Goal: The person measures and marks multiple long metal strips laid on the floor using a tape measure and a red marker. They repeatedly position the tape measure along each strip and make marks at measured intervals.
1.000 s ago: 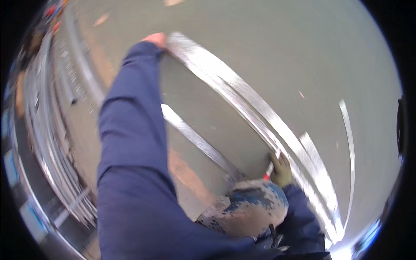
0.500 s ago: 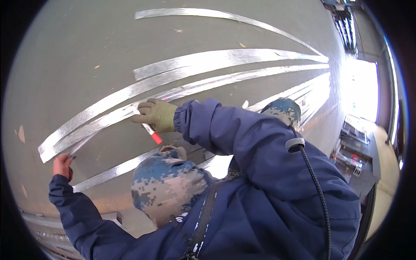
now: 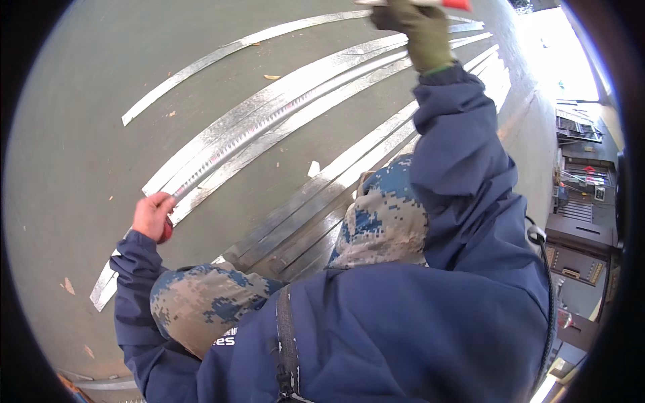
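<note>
My bare left hand (image 3: 152, 213) is closed round a tape measure (image 3: 166, 232), whose red case shows below the fingers. The drawn-out tape blade (image 3: 252, 129) runs away to the upper right along the shiny metal strips (image 3: 282, 134). At the top edge my right hand (image 3: 424, 35), in an olive work glove, is raised at the far end of the strips and smeared by motion. It grips a marker pen (image 3: 457, 4) with a red end, partly cut off by the frame. Whether the right hand also touches the blade cannot be made out.
Another long metal strip (image 3: 222, 55) lies farther off on the grey-green floor (image 3: 87, 154). Several dark and bright strips (image 3: 302, 218) lie close to my knees. A white scrap (image 3: 314, 168) and leaf-like bits are scattered about. Cabinets and racks (image 3: 581, 221) stand at the right.
My right hand with the marker has swung up and away to the right, along the strips. My left hand sits farther right in view, and a long stretch of tape shows. The view has shifted.
</note>
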The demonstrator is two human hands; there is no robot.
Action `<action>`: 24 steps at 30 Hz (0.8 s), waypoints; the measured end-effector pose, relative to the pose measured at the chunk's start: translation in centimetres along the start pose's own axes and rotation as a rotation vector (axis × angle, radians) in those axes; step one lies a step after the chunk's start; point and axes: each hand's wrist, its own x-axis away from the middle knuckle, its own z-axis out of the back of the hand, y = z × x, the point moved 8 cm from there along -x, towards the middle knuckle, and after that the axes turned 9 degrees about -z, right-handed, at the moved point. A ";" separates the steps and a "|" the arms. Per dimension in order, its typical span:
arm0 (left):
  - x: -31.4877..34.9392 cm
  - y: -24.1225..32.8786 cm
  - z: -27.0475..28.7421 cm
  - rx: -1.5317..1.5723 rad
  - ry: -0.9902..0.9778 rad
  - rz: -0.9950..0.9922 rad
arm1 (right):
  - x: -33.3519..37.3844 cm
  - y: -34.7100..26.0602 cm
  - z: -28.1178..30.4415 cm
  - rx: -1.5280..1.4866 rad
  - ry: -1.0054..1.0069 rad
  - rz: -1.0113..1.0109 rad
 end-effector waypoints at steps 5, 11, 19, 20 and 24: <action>0.6 8.3 4.5 -0.191 0.063 -0.024 | 4.7 8.9 14.9 0.082 0.285 -0.116; 3.5 13.5 5.5 -0.426 0.073 0.100 | 5.7 25.8 17.7 0.189 0.246 -0.377; 7.3 12.7 5.4 -0.455 0.146 0.241 | 1.7 32.6 12.5 0.174 0.089 -0.428; 7.4 12.6 5.4 -0.447 0.150 0.259 | 1.3 33.0 11.9 0.164 0.075 -0.422; 8.3 11.8 6.2 -0.462 0.205 0.281 | 0.2 33.9 9.7 0.330 -0.005 -0.399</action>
